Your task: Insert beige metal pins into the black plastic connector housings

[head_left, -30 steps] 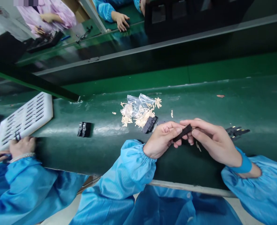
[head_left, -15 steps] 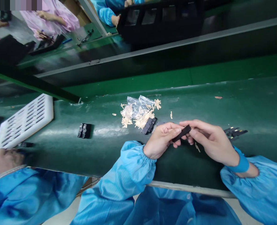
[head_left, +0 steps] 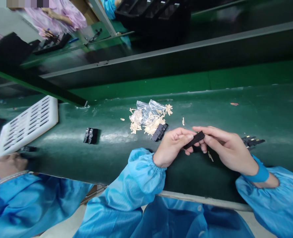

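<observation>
Above the green worktop, my left hand (head_left: pixel 172 143) pinches a slim black plastic block (head_left: pixel 194 139) between thumb and fingers, its long plain side turned up. At the block's right end, the thumb and fingers of my right hand (head_left: pixel 227 148) close on it, partly hiding that tip. A small tan flat piece (head_left: pixel 210 156) lies on the worktop below my right fingers. Left of my left hand sit black plastic housings (head_left: pixel 159 132), against a heap of small tan flat pieces (head_left: pixel 152 123). Several black parts with brass-coloured bits (head_left: pixel 253 141) lie beyond my right wrist.
Clear plastic bags (head_left: pixel 144 109) lie on the heap. Further left are another black housing pair (head_left: pixel 91 136) and a white slotted tray (head_left: pixel 28 124). A co-worker's hand (head_left: pixel 11 166) works at the left edge. A green post (head_left: pixel 37 86) and a raised shelf rail (head_left: pixel 161 53) stand beyond.
The whole view has shifted slightly. My hands keep their hold on the black block, with the right fingers a little changed at its end. The co-worker's hand at left has moved a little.
</observation>
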A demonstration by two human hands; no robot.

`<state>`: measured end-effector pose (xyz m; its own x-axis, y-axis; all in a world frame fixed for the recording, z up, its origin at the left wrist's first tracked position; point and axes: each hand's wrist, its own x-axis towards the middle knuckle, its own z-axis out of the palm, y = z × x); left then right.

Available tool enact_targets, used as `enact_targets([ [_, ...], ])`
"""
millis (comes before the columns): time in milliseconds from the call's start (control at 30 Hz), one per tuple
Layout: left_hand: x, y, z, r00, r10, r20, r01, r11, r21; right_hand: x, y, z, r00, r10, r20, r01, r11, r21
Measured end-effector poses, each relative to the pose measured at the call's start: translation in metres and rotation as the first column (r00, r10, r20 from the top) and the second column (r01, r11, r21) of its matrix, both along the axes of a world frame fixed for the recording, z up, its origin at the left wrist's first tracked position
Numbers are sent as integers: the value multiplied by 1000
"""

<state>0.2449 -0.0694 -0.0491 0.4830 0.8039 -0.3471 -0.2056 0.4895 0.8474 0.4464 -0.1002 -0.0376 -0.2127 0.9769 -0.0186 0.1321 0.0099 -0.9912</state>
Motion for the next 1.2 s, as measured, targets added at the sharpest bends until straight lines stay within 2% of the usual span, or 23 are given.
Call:
enact_targets([
  [100, 2, -2, -2, 987, 108, -119, -88, 983, 162, -1, 0, 0, 997, -78, 22, 78, 997, 14],
  [200, 2, -7, -6, 950, 218, -225, -139, 938, 318, -5, -2, -5, 983, -181, 37, 182, 983, -7],
  [333, 2, -13, -11, 915, 260, -307, -109, 895, 433, -10, -4, -11, 969, -232, 88, 233, 972, 3],
  [467, 2, -16, -12, 894, 289, -343, -79, 854, 515, -12, -4, -9, 973, -219, 73, 220, 975, -18],
  [800, 3, -19, -9, 884, 304, -355, -52, 820, 571, -11, -4, -9, 976, -203, 81, 206, 978, -38],
  [967, 3, -16, -10, 885, 283, -371, -36, 834, 550, -8, -5, -11, 971, -202, 129, 208, 978, -33],
  [1200, 4, -17, -12, 896, 273, -350, -50, 845, 532, -12, -3, -13, 971, -219, 101, 222, 975, -24],
])
